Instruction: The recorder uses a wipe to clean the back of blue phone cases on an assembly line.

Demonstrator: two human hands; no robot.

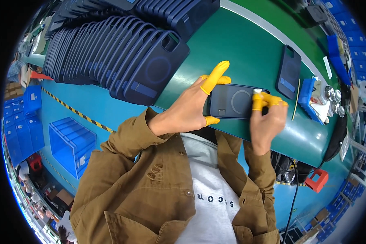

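A dark blue phone case (223,102) with a pale ring on its back lies lengthwise just above the green worktable. My left hand (185,107), in yellow finger cots, grips the case's left end between thumb and fingers, with one finger raised off it. At the right end, my right hand (268,120), also in yellow finger cots, pinches a small white wad (257,92) like cloth or cotton against the case near its camera opening. That opening is largely hidden by the fingers.
Rows of dark blue phone cases (150,69) stand packed at the left. A single phone case (288,71) lies far right, beside a thin stick (296,99) and a blue tray (307,97) with small jars (331,94). A blue crate (72,142) sits on the floor.
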